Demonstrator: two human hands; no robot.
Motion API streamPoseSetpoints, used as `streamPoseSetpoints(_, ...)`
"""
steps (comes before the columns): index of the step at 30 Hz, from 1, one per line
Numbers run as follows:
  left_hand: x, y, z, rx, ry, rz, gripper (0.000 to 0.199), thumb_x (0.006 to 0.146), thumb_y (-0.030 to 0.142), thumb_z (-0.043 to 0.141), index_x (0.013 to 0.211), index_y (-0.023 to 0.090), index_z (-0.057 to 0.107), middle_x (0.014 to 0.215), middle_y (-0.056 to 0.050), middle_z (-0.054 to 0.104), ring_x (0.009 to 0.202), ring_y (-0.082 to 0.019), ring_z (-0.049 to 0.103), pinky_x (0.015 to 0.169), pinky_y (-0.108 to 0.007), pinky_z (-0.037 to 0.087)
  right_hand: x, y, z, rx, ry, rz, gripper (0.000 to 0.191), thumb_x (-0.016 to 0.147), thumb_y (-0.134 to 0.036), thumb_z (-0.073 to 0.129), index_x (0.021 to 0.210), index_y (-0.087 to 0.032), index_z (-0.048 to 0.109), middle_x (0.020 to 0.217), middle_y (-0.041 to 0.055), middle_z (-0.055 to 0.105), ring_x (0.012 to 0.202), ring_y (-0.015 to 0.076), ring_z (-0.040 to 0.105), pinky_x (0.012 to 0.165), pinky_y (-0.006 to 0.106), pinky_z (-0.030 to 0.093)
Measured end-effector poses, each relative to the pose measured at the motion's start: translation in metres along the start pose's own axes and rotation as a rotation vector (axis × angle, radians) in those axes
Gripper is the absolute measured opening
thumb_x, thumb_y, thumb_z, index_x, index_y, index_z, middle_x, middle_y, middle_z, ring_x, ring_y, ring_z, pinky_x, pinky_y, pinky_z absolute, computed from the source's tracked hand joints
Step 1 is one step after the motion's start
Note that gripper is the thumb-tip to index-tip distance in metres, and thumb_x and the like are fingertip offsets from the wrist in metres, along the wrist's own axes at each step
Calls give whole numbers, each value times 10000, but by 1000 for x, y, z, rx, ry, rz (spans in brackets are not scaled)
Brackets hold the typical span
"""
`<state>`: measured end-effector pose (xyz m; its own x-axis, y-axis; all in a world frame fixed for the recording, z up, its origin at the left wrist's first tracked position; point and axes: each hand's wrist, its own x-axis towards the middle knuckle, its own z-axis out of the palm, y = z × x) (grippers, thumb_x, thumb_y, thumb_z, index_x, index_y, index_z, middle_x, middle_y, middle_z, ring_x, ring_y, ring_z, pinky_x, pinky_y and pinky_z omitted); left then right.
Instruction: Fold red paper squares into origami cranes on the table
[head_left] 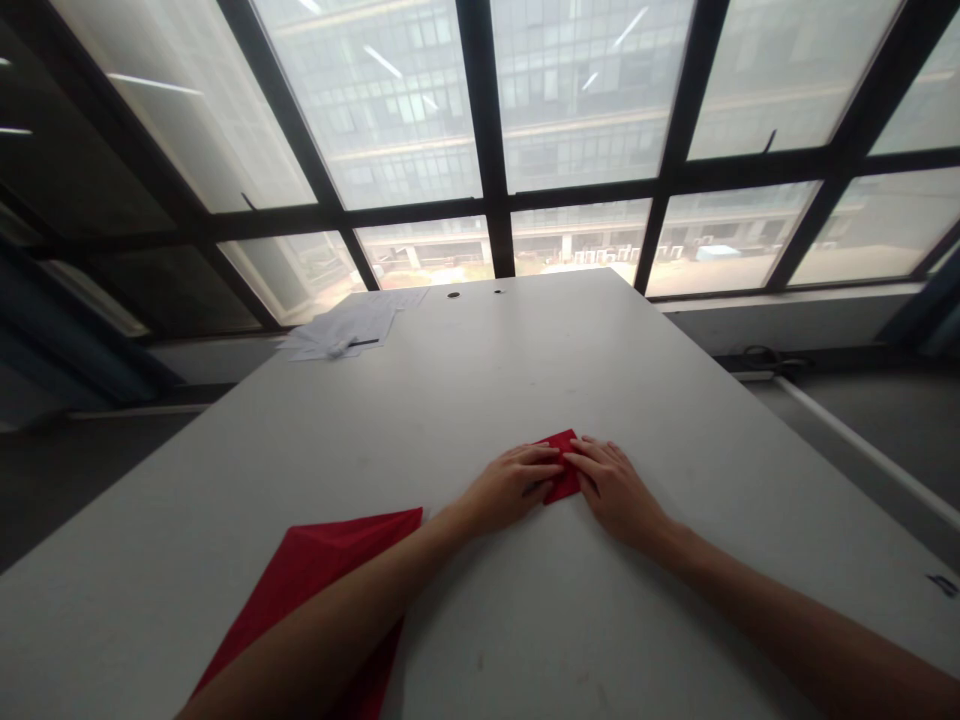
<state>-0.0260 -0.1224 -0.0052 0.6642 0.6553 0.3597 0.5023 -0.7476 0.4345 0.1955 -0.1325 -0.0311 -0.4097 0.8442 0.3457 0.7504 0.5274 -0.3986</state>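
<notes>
A small folded red piece (pixel 564 484), paper or thin cloth, lies flat on the white table (pixel 480 390). My left hand (pixel 514 487) rests on its left part with the fingers spread a little, pointing right. From the other side, my right hand (pixel 611 490) lies on its right edge, fingers apart and fingertips near those of the left. Neither hand visibly grips it; the undersides of the fingers are hidden. A larger red sheet (pixel 300 565) lies at the lower left, partly hidden under my left forearm.
Loose white papers (pixel 341 328) with a dark pen-like item (pixel 364 343) on them lie at the far left of the table. Large windows (pixel 577 100) stand beyond the far edge. A small dark object (pixel 942 585) sits near the right edge.
</notes>
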Motion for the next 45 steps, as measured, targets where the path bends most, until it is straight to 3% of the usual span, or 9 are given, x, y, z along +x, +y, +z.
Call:
streamPoseSetpoints(20,-1,-2,2,5,12,0,302,939,228,589,1228,256,672,1351,-60,601,1246,-229,557,1120,-410,414,-1,-1,0,-42,-21,3,381,954,-217,457,1309,-233,596,1421,83,550,1333,258,466,1154,512,281)
streamPoseSetpoints(24,0,1,1,34,-7,-31,311,918,217,609,1219,265,667,1347,-52,607,1243,-224,560,1122,-389,406,-2,-2,2,-92,-11,30,453,950,-143,380,1372,-193,538,1442,103,533,1388,276,409,1165,572,213)
streamPoseSetpoints(28,1,3,-1,26,-14,-43,279,911,212,608,1179,253,672,1330,-62,618,1247,-225,557,1114,-371,409,-2,-2,1,-94,22,61,481,942,-112,347,1385,-180,520,1479,108,491,1417,267,370,1164,544,233)
streamPoseSetpoints(30,0,3,0,21,-15,-43,330,922,195,582,1242,261,631,1354,-65,603,1270,-215,542,1132,-379,383,-1,-3,-1,-70,18,29,439,951,-160,388,1360,-205,541,1477,98,495,1417,262,368,1168,545,224)
streamPoseSetpoints(34,-1,0,2,77,-33,-101,449,971,141,469,1399,278,481,1429,-56,542,1379,-193,434,1201,-469,231,-1,-9,-6,-72,-2,-10,326,959,-279,474,1261,-266,598,1376,87,584,1325,277,465,1153,657,84)
streamPoseSetpoints(37,-1,-2,3,114,-11,-148,375,996,184,448,1350,280,523,1419,-50,546,1390,-196,413,1207,-498,184,-1,-10,-6,-99,22,34,288,964,-321,489,1220,-272,612,1298,93,616,1251,272,509,1134,677,80)
streamPoseSetpoints(40,-1,-3,3,114,39,-178,307,989,207,482,1270,277,586,1366,-47,579,1311,-192,493,1191,-472,231,-2,-9,-6,-109,28,51,270,964,-306,490,1201,-270,614,1266,90,618,1231,265,510,1129,666,107)
streamPoseSetpoints(45,-2,-2,2,100,8,-132,235,921,315,638,1151,266,654,1269,-44,633,1242,-212,547,1177,-461,264,-2,-9,-4,-89,31,44,279,959,-229,453,1186,-271,611,1278,82,616,1254,259,494,1127,664,95)
